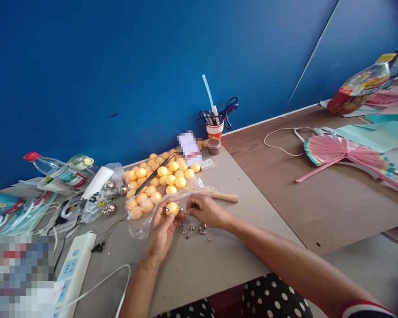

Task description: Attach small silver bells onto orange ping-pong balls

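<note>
My left hand (161, 232) is closed around an orange-yellow ball (172, 209) that looks like a ping-pong ball. A small dark, shiny piece shows on the ball's left side, and a silvery bit sits by the fingertips on its right. Close beside it, my right hand (207, 212) has its fingers pinched together; what they hold is hidden. Below both hands, several small silver bell-like pieces (202, 229) lie scattered on the grey table (215, 265). Many more orange balls (151, 191) rest on a clear plastic bag (137, 229) beyond my left hand.
Thin wooden sticks (223, 195) lie behind my right hand. Dark tweezers (152, 176) rest across the balls. A paper cup (215, 129) with tools stands by the wall. Bottles (58, 170) and a power strip (76, 258) are left; a pink paper fan (346, 152) lies right.
</note>
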`<state>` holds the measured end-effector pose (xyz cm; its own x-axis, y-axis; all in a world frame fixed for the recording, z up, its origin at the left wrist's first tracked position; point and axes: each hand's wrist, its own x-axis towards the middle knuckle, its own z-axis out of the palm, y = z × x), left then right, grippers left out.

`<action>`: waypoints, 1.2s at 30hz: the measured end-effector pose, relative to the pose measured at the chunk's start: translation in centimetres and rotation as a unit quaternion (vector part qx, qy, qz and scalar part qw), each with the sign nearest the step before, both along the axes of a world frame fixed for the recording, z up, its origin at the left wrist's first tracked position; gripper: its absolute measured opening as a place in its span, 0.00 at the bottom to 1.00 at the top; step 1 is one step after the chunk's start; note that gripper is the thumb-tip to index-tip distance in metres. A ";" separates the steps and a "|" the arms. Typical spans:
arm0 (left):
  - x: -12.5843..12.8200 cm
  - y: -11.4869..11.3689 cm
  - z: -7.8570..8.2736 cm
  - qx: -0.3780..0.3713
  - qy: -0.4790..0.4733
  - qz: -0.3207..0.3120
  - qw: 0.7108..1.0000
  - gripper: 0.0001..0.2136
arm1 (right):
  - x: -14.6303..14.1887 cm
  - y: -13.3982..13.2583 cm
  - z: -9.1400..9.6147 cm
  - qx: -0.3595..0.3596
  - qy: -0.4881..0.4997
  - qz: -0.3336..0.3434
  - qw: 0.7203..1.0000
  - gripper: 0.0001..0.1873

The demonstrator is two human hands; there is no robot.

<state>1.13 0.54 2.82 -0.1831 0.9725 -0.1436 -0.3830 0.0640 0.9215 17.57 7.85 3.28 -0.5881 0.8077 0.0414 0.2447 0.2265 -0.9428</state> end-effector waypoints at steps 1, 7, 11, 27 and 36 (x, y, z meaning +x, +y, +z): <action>0.0 -0.1 -0.1 -0.001 0.007 -0.003 1.000 0.19 | 0.0 0.1 -0.2 -0.024 0.008 0.002 1.000 0.05; -0.2 -0.3 -0.5 -0.004 0.032 -0.022 0.999 0.20 | -0.1 0.3 0.1 -0.201 0.052 0.020 0.978 0.04; -0.1 -0.2 -0.5 -0.005 0.052 -0.024 0.998 0.20 | 0.1 0.3 1.1 -0.245 0.105 0.033 0.963 0.13; 0.5 -0.2 -0.3 0.040 0.167 -0.031 0.985 0.20 | 0.3 0.4 0.7 -0.323 0.219 0.058 0.919 0.05; 0.3 -0.2 -1.1 0.042 0.185 -0.034 0.981 0.20 | 0.3 0.5 0.4 -0.356 0.240 0.043 0.902 0.04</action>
